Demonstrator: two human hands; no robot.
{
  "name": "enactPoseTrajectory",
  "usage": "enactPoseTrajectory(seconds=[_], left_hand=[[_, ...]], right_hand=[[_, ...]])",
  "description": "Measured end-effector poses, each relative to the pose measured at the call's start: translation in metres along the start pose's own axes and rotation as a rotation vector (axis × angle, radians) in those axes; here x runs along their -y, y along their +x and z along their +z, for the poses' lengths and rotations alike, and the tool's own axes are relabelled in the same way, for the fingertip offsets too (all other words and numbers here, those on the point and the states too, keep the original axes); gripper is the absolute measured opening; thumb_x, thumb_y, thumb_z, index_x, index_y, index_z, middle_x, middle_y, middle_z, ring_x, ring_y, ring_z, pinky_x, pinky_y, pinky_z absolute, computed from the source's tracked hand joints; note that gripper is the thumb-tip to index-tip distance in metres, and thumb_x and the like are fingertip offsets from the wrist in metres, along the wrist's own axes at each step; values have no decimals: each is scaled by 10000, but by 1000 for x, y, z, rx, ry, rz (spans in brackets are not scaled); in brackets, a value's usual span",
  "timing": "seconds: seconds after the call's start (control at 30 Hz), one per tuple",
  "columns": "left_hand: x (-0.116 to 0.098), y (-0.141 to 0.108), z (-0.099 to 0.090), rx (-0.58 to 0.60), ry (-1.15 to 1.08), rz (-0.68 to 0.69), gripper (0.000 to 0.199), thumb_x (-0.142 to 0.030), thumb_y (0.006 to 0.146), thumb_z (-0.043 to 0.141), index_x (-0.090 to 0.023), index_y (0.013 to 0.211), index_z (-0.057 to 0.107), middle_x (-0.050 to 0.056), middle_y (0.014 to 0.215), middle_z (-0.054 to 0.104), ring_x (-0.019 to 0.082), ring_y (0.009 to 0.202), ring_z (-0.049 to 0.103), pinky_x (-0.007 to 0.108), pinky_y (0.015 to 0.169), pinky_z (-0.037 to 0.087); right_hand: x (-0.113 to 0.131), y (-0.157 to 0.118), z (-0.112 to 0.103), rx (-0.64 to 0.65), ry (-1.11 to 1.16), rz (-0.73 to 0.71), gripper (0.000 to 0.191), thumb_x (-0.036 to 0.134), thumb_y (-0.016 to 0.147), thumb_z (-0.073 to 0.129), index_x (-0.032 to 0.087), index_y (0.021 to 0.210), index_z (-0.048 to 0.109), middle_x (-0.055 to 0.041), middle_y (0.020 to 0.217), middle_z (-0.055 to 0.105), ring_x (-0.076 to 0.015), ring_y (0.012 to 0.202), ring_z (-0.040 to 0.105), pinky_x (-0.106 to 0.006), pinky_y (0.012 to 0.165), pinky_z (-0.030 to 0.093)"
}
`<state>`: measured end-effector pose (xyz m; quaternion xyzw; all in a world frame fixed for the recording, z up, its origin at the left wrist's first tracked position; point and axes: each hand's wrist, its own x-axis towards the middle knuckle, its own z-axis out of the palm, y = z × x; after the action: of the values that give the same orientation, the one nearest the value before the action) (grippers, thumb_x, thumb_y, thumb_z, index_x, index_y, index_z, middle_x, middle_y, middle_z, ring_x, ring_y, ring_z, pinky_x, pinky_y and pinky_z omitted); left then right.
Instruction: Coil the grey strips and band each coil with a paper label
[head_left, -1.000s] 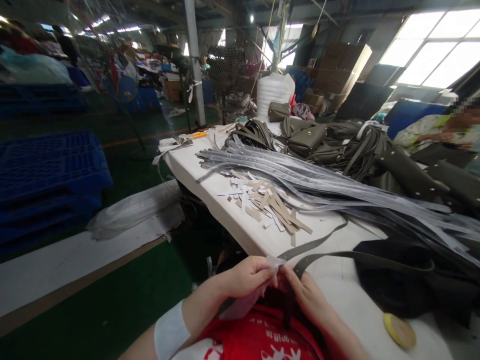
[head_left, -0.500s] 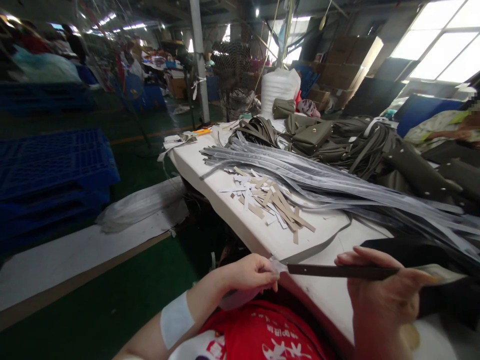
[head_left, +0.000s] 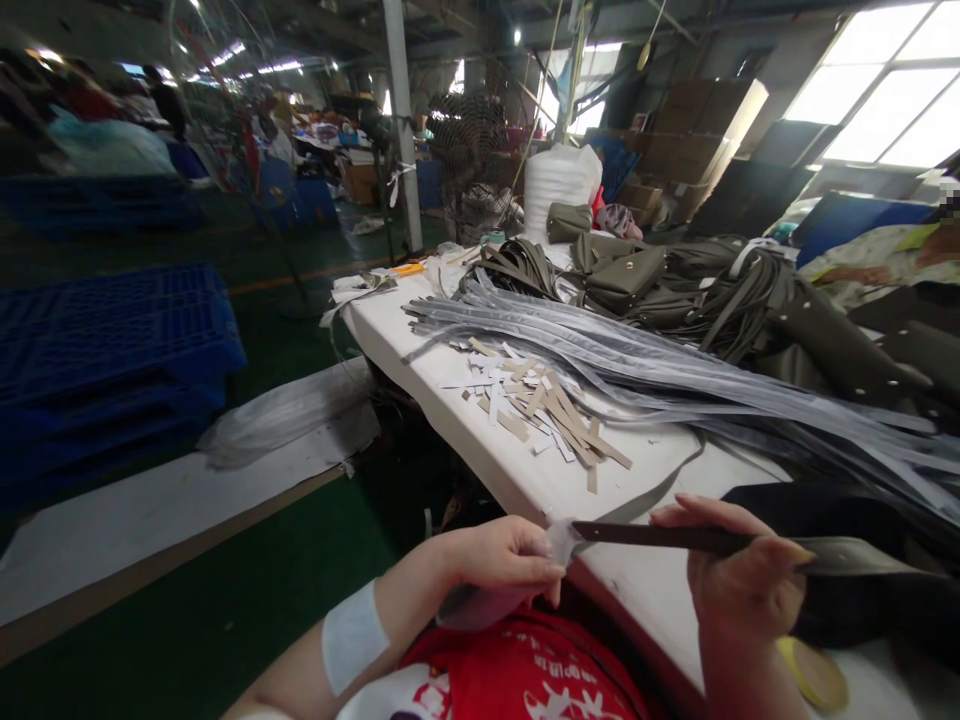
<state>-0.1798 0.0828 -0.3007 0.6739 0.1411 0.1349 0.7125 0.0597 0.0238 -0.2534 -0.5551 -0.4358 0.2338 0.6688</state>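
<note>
Left hand [head_left: 510, 555] pinching clear plastic sleeve [head_left: 561, 540]. Right hand [head_left: 746, 585] closed on dark strap [head_left: 637, 536]; strap spans between grips, end at sleeve. Likely threading step; next move calls for straight strap, sleeve mouth spread.

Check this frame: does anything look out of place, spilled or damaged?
A loose heap of white and tan strips on the table: they lie at all angles, untidy beside the plastic-covered straps, though possibly just scrap. The dark strap between the left hand and right hand shows no visible damage.
</note>
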Motion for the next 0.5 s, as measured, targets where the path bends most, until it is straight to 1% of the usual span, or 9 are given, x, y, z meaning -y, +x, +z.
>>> enactPoseTrajectory(seconds=[0.1,0.17,0.27,0.4,0.5], left_hand=[[2,3,1,22,3,41,538,-619,872,533,-117,796,710,43,735,651,114,677,565,208,700,468],[5,5,3,55,29,46,522,-606,875,541,-116,810,710,54,763,668,124,710,593,212,720,479],[9,7,5,85,138,18,469,-571,883,556,-133,839,717,51,781,683,132,725,614,210,713,485],[8,7,5,60,289,12,398,-521,873,595,-143,840,716,37,781,672,135,730,607,204,695,475],[5,7,5,38,333,5,387,-520,870,593,-151,838,706,25,777,656,137,730,596,206,700,472]], right_hand=[[-5,6,-3,80,120,-52,620,683,890,433,145,825,735,-107,617,713,-259,568,689,-388,574,544],[-11,9,-3,136,206,8,603,667,898,440,146,826,735,-97,588,707,-248,553,688,-372,552,560],[-17,14,-3,186,272,129,595,655,905,446,142,828,736,-100,579,707,-226,541,685,-330,519,568],[-18,16,-2,259,280,246,588,664,884,480,142,814,743,-101,566,707,-204,505,672,-295,500,564],[-18,16,-1,273,275,317,577,670,876,490,155,805,742,-90,560,705,-191,488,660,-276,479,549]])
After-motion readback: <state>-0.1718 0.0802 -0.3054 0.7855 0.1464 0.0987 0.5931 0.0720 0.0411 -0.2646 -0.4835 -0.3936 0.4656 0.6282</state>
